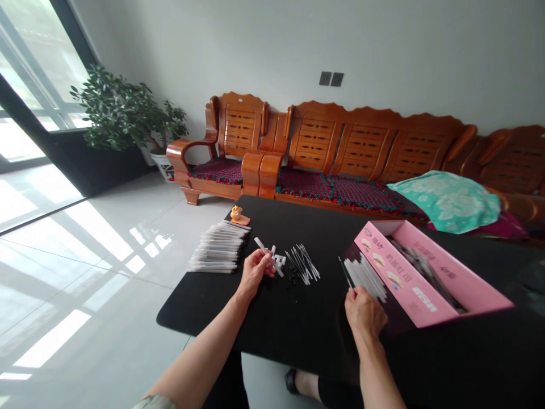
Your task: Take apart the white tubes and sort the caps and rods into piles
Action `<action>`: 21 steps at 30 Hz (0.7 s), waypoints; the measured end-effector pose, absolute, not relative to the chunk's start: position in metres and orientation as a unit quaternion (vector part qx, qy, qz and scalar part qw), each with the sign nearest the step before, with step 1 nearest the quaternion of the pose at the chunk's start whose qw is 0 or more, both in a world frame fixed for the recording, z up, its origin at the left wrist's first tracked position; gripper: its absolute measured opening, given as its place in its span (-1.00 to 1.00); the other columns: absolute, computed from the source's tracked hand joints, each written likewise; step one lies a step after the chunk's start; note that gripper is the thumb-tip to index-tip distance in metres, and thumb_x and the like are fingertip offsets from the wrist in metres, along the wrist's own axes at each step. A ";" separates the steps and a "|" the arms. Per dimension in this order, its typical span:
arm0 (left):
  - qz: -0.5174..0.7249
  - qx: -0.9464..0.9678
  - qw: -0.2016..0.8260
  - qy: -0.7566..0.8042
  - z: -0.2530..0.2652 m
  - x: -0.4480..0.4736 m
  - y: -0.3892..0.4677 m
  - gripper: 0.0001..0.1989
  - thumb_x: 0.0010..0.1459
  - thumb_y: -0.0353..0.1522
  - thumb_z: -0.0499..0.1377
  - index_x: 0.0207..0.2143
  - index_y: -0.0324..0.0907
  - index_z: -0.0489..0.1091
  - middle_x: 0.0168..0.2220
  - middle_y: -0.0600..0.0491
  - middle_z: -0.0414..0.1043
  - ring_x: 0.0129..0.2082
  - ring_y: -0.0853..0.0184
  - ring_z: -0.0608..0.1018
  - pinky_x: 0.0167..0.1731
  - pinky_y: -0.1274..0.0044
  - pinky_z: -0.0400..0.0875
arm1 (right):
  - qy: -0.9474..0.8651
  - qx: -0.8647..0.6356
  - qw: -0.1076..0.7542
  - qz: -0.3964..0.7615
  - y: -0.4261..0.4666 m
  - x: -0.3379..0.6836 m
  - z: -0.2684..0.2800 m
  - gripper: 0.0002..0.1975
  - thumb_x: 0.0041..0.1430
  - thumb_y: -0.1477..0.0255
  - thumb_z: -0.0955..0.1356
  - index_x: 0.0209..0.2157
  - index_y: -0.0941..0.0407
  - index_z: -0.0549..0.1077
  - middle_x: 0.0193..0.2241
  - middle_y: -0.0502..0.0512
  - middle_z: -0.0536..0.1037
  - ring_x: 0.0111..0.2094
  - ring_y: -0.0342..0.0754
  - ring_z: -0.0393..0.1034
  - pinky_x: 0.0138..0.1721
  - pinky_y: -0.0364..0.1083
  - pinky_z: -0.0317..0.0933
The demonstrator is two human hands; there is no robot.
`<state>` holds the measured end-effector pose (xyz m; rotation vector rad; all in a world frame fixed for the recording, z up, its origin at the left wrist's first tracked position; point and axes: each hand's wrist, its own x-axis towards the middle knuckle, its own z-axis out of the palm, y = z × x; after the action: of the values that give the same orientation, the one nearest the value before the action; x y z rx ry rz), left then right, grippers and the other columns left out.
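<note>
My left hand [255, 270] pinches a whitish translucent tube [260, 244], like a pen barrel, slanting above the table. Just beyond its fingers lie small white pieces [279, 260]. Small black pieces [293, 278] and a loose spread of thin white rods [303, 264], like pen refills, are to its right. My right hand [365, 313] is closed on a thin dark rod [344, 271] that points up and left. Beside that hand, a bundle of translucent tubes [367, 275] lies against the pink box. A row of white, dark-ended tubes [217, 250] is stacked left of my left hand.
The pink box [395, 287] stands open on the black table [272, 324], with dark and grey items inside. A small orange figurine [237, 213] sits at the far left corner. Wooden seats [319, 136] line the wall; a potted plant [128, 113] stands beside the window.
</note>
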<state>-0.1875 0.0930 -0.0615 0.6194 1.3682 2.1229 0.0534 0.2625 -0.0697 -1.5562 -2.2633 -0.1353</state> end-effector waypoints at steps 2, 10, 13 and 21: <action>0.785 0.230 0.279 0.503 -0.060 -0.187 0.093 -0.62 0.00 -0.12 0.31 -0.31 -0.26 0.44 -0.52 0.08 0.42 -0.59 0.43 0.47 -0.59 0.61 0.40 | -0.799 -0.561 0.214 -0.033 0.261 0.048 -0.066 -0.79 0.19 0.29 0.31 -0.32 0.12 0.52 -0.62 0.16 0.50 -0.60 0.01 0.36 -0.58 -0.13 -0.07; 0.760 0.270 0.370 0.461 -0.057 -0.182 0.091 -0.69 -0.01 -0.21 0.34 -0.32 -0.28 0.49 -0.46 0.00 0.49 -0.58 0.44 0.46 -0.55 0.59 0.38 | -0.839 -0.232 0.335 0.361 0.192 -0.025 -0.046 -0.68 0.26 0.22 0.24 -0.27 0.14 0.51 -0.39 0.15 0.58 -0.39 -0.06 0.46 -0.35 -0.17 0.28; 0.749 0.283 0.395 0.451 -0.056 -0.182 0.090 -0.66 -0.03 -0.23 0.36 -0.26 -0.29 0.49 -0.43 -0.02 0.50 -0.58 0.44 0.46 -0.56 0.60 0.37 | -0.800 -0.196 0.268 0.500 0.172 -0.045 -0.046 -0.66 0.24 0.19 0.26 -0.27 0.16 0.50 -0.51 0.05 0.53 -0.57 -0.14 0.39 -0.54 -0.21 0.23; 0.806 0.221 0.358 0.417 -0.058 -0.192 0.091 -0.64 0.10 -0.16 0.27 -0.23 -0.31 0.49 -0.45 0.04 0.44 -0.57 0.51 0.41 -0.59 0.67 0.29 | -0.632 -0.194 0.102 0.743 0.185 -0.047 -0.048 -0.62 0.08 0.14 0.37 -0.30 0.21 0.44 -0.63 -0.02 0.48 -0.75 -0.26 0.20 -0.78 -0.30 -0.05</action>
<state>-0.1917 0.0909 -0.0577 0.5714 1.0749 2.0784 -0.0474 0.1852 -0.0483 -0.5724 -1.8659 2.1939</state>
